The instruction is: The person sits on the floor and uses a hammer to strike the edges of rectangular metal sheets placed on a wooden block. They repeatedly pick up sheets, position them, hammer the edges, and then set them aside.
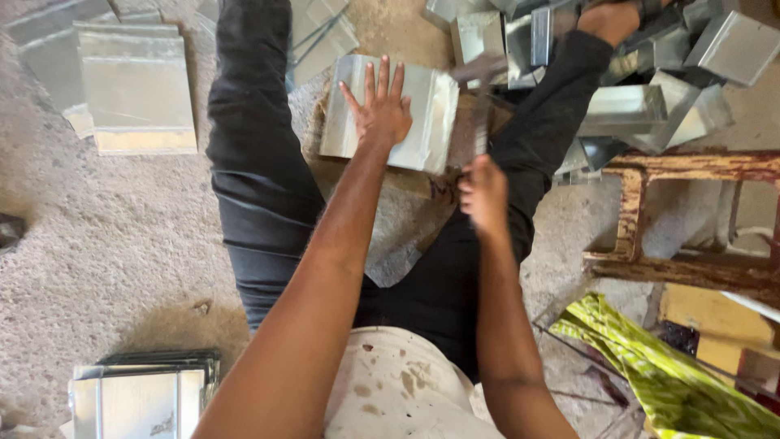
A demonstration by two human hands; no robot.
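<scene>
My left hand point(380, 110) lies flat, fingers spread, on a folded piece of shiny sheet metal point(426, 122). The piece rests on a worn wooden block point(341, 172) between my outstretched legs in black trousers point(260, 179). My right hand point(485, 195) is closed around the handle of a hammer point(479, 97). The hammer is blurred by motion and stands just off the right end of the metal piece. Its head is hard to make out.
Flat metal sheets point(138, 89) lie stacked on the concrete floor at the upper left, and another stack point(142, 394) sits at the lower left. A heap of folded metal pieces point(630, 106) fills the upper right. A rusty painted wooden frame point(674, 167) and a green-yellow sack point(650, 358) stand at the right.
</scene>
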